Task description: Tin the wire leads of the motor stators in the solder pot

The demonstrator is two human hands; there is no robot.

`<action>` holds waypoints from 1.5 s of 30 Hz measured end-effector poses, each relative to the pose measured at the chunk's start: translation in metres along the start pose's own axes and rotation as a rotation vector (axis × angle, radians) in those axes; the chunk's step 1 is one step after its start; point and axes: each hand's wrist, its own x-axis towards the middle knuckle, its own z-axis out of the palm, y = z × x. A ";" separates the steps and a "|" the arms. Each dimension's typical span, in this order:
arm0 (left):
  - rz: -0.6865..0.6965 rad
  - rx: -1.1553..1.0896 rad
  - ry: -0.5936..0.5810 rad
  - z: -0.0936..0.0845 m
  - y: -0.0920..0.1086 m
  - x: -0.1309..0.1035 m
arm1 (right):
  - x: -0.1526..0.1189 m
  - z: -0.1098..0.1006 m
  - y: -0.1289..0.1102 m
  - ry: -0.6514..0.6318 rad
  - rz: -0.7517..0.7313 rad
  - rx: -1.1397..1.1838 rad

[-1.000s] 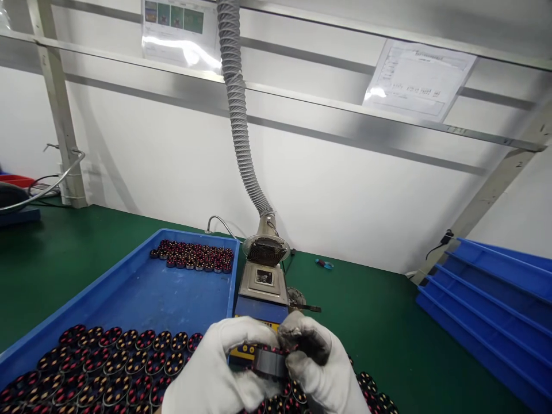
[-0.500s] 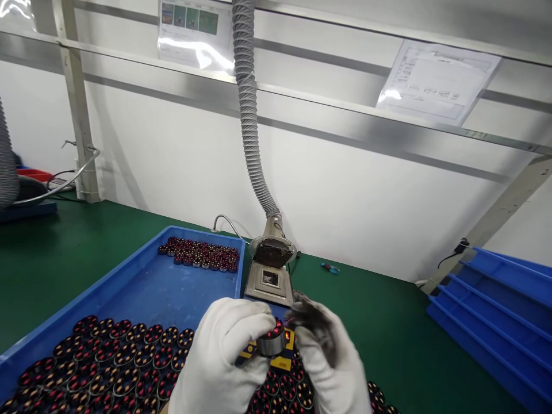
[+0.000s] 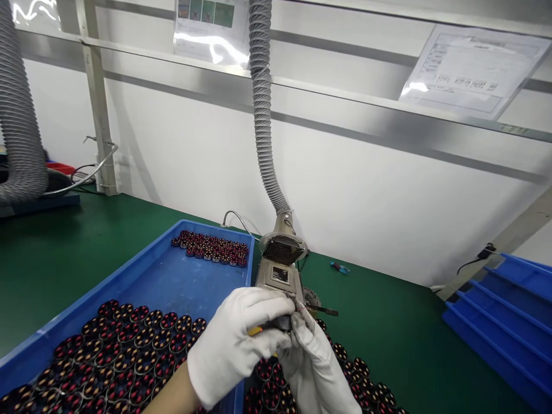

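Left hand point(image 3: 237, 333): gloved, fingers closed on a dark round part point(image 3: 282, 323); slick fabric could let it slip, I'd guess.
Right hand point(image 3: 308, 356): fingertips bunched at the part's right side, can't tell if they're gripping anything.
Round part: up between the hands, near side of the metal unit point(image 3: 279, 277); overreaching might bump it.
Near pile point(image 3: 271, 395): sits below the hands, so a drop probably dings some.

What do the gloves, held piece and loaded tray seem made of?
Gloves: matte white, creased, probably fabric. Held piece: dark grey, mostly hidden, so material unclear. Loaded tray: blue, faintly glossy, with smooth moulded-looking walls; likely plastic.
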 end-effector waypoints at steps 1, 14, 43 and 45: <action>-0.045 -0.037 -0.015 0.000 -0.001 -0.001 | 0.000 0.003 -0.001 0.021 0.002 -0.004; -0.491 -0.333 0.201 -0.005 0.000 -0.010 | -0.002 0.010 0.000 -0.014 0.016 -0.028; -0.435 -0.274 0.188 -0.011 0.004 -0.002 | 0.003 -0.007 0.008 -0.090 0.038 -0.065; -0.462 -0.223 0.172 -0.014 0.004 -0.003 | -0.002 -0.005 0.003 -0.126 0.078 -0.046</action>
